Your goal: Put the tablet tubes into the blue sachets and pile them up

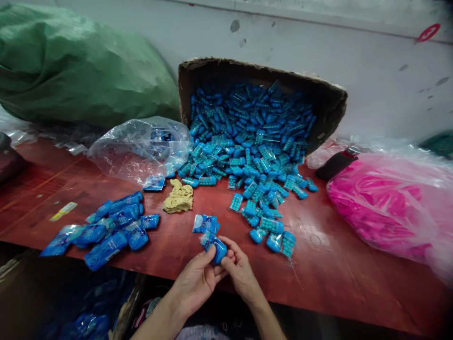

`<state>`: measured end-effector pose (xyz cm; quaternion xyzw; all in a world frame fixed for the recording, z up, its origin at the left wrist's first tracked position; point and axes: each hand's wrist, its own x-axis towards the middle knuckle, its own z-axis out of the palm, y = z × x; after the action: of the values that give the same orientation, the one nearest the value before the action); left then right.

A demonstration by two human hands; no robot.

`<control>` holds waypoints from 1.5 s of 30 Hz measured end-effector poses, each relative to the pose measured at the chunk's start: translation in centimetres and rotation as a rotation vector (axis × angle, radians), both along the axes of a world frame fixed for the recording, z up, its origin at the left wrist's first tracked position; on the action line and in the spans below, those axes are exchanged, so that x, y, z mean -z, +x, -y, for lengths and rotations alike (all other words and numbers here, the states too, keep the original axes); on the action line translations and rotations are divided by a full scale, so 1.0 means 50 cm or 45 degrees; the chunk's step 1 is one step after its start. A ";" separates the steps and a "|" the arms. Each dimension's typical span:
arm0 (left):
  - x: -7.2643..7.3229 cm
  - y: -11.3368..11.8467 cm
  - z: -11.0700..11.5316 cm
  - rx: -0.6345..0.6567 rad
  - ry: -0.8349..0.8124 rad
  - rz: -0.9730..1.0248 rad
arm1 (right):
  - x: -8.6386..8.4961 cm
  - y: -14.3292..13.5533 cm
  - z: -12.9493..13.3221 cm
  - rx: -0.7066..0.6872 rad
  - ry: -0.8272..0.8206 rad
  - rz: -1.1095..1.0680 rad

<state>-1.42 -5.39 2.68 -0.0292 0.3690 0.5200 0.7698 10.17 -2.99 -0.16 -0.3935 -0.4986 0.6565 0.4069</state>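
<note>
Red, shiny tabletop (318, 283) below. Left hand (197, 279) and right hand (244, 275) pinch one rounded blue plastic packet (220, 250); I'd press lightly, avoiding creases.

Table (329, 288), red, bearing:
- left of left hand (198, 278): blue wrapped packs (120, 222), piled; yellow strip (64, 211);
- just beyond both hands: blue printed cards (205, 223);
- farther: yellow crumpled lump (179, 197), clear bag (123, 146), tipped carton (332, 111), loose small packets (260, 165);
- right of right hand (244, 274): pink-filled bag (392, 203).

The green sack (81, 66) ran past the view's left edge; the pink bundle (389, 203) was cut off at right, its contents too blurred to identify.
</note>
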 end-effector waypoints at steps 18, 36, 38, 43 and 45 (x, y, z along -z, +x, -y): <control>-0.049 -0.171 -0.023 -0.673 0.040 -0.286 | -0.018 -0.018 -0.034 0.031 0.491 0.492; 0.032 -0.236 -0.047 -0.416 0.552 -1.677 | 0.006 -0.112 -0.150 -0.012 0.939 1.650; 0.048 -0.258 -0.060 -0.297 0.640 -1.892 | 0.007 -0.115 -0.155 -0.014 0.951 1.670; 0.099 -0.346 -0.082 0.114 0.674 -2.758 | 0.006 -0.100 -0.161 -0.030 0.918 1.571; 0.114 -0.369 -0.075 0.186 0.708 -3.092 | -0.001 -0.092 -0.162 -0.017 0.911 1.527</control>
<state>-19.85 -1.67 -3.02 0.6538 0.7191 0.2272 -0.0609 5.56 5.13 -0.10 -0.5267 -0.8252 0.1238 0.1620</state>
